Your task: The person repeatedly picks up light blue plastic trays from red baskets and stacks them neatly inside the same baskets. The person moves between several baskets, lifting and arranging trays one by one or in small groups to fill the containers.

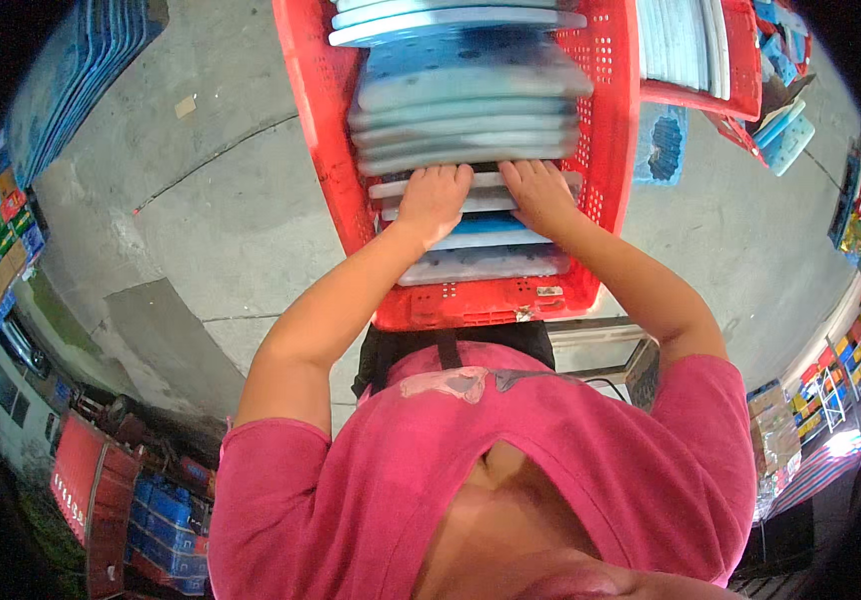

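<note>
A red plastic crate (614, 172) lies before me, holding a row of flat blue, pale and grey plastic panels (468, 139) packed face to face. My left hand (434, 199) rests on the top edge of a whitish panel (502, 180) near the middle of the row, its fingertips over the far side. Beside it, my right hand (541, 196) lies on the same edge in the same way. Whether the fingers grip the panel cannot be told. Nearer my body stand a blue panel (487, 223) and a speckled grey one (487, 262). The panels beyond my hands look blurred.
To the right, another red crate (742, 67) holds pale panels, with a blue plastic piece (659, 142) on the concrete floor by it. Loose blue panels (789, 139) lie farther right. A stack of blue panels (78, 90) stands at the upper left. Stacked crates line both sides.
</note>
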Available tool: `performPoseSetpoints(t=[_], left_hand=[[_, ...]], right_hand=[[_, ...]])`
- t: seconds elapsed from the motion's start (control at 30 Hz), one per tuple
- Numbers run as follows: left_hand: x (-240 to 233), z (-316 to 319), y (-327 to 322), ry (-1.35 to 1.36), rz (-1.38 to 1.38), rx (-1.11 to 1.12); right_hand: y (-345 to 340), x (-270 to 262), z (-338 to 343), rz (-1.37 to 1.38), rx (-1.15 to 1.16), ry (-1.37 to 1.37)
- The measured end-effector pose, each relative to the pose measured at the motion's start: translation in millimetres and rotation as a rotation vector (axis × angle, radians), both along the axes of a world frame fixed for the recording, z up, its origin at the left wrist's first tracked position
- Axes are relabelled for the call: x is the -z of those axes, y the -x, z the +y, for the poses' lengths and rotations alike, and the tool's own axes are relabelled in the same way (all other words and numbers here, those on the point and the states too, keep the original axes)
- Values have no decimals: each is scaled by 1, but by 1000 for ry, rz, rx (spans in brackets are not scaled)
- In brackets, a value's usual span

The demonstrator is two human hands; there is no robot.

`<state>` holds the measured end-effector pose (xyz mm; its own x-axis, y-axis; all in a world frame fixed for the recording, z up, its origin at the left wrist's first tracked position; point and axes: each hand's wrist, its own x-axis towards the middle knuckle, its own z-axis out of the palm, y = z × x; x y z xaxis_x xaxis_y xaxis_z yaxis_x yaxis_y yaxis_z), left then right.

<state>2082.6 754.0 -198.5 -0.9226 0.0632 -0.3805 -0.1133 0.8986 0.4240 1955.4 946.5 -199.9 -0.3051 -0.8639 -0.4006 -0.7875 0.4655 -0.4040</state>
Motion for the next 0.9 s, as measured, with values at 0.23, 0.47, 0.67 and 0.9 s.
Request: performPoseSetpoints(t=[0.23,0.47,0.67,0.9], left_hand=[[-16,-25,20,-20,-38,11],[-16,-76,73,89,377,20],[-9,-67,51,31,342,-110],[-5,-54,59,126,510,-292]], right_hand=[[28,-10,-24,-22,-17,133],[85,-25,-58,154,92,361],[-18,5,15,-112,584,385],[-18,208,43,17,902,-110]])
